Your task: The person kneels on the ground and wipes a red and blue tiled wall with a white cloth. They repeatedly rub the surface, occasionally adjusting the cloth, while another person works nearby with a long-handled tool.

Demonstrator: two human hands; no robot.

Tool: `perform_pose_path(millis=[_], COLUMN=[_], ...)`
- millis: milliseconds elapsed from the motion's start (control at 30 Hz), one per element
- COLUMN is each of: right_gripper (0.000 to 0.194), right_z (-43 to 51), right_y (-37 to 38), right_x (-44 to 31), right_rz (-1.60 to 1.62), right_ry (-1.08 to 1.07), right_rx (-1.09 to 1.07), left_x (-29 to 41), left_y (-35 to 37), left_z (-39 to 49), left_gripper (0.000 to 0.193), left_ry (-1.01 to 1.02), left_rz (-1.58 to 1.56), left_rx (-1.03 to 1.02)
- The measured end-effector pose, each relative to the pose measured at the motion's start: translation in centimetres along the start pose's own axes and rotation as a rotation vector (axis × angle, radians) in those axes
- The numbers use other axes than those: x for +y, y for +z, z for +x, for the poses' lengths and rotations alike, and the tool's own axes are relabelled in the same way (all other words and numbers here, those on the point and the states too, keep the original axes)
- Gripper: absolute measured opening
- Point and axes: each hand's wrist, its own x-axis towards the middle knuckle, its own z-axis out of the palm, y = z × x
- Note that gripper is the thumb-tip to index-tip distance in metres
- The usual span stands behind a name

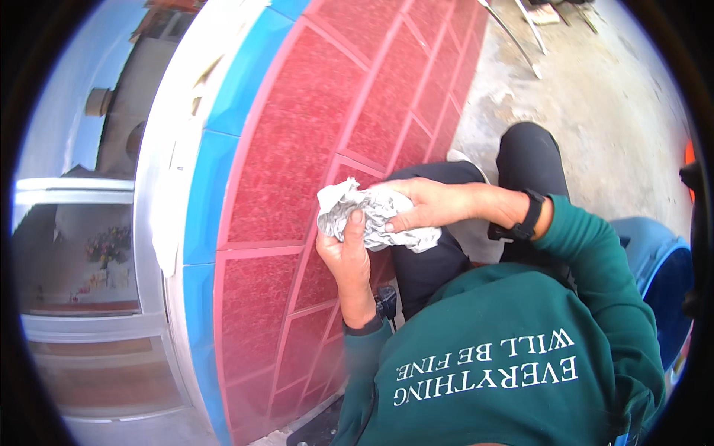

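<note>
A crumpled wad of greyish-white paper (380, 211), probably newsprint, is held between both hands in front of the red tiled wall. My left hand (347, 253) grips its near left side, with the thumb pressed upright against the folds. From the right, my right hand (438, 203) lies over the top of the wad, its thumb on the near face and its other fingers mostly hidden. A black band device (527, 214) circles the right wrist. Beneath the paper is one of my knees in dark trousers (429, 267).
Red tiles (304, 111) face the wall at my left, edged by blue tiles (199, 223) below a metal-framed window (150, 251). A blue plastic container (650, 251) stands to my right. Thin metal legs (516, 42) rest on the concrete floor (608, 111) ahead.
</note>
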Motion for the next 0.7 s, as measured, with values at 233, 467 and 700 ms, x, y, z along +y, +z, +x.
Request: perform_pose_path(millis=[233, 467, 700], right_gripper=[0.063, 0.051, 0.042], right_z=[5.7, 16.6, 19.2], right_y=[-7.2, -8.5, 6.8], right_x=[-5.5, -7.6, -2.7], right_rz=[-0.414, -0.614, -1.018], right_ry=[-0.241, -0.764, -1.06], right_rx=[0.665, 1.034, 0.673], left_x=[1.8, 3.8, 0.3], left_y=[-7.4, -14.2, -16.2], left_z=[-1.1, -3.5, -2.7], left_gripper=[0.031, 0.036, 0.046], left_ry=[0.33, 0.769, 0.711], left_rz=[0.41, 1.488, 1.545], left_rx=[0.438, 0.724, 0.739])
